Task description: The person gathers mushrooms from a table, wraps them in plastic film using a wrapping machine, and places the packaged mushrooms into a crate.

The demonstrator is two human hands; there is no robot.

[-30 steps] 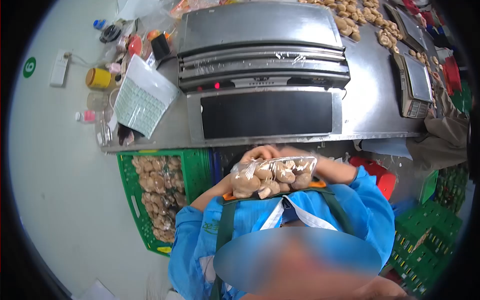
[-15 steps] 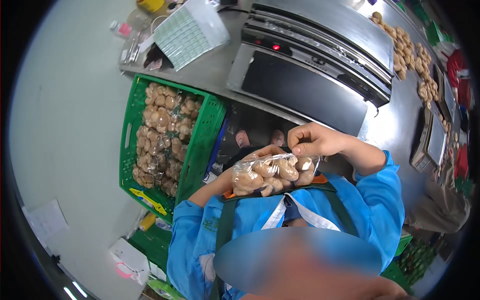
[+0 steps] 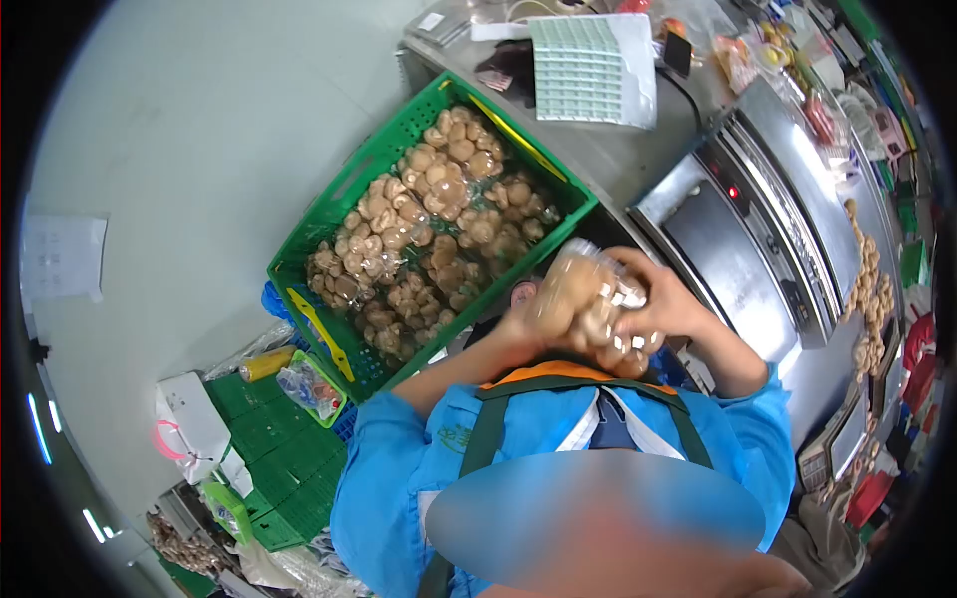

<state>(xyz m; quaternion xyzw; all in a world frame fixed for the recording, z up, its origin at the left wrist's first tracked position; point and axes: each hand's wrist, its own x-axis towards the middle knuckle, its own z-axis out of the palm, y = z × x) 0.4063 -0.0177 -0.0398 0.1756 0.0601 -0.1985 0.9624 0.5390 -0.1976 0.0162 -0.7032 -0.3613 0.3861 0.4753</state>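
Note:
A clear film-wrapped pack of brown mushrooms (image 3: 590, 304) is held tilted in front of my chest, slightly blurred. My left hand (image 3: 522, 327) grips its left end, with most of the fingers hidden behind the pack. On the other end, my right hand (image 3: 666, 299) is closed with thumb and fingers around the film. Just left of my hands stands a green plastic crate (image 3: 454, 337) holding several similar wrapped packs of mushrooms (image 3: 439, 184).
A metal wrapping machine (image 3: 733, 249) with a red light stands on the steel counter to the right. Loose mushrooms (image 3: 872, 289) and a scale (image 3: 847, 434) lie beyond it. A printed sheet (image 3: 588, 70) rests at the counter's far end. Green crates (image 3: 269, 439) stand lower left.
The pack has tilted up on end and moved slightly right and up. My right hand has gone from pinching the film's edge to grasping the pack. The view has turned toward the crate.

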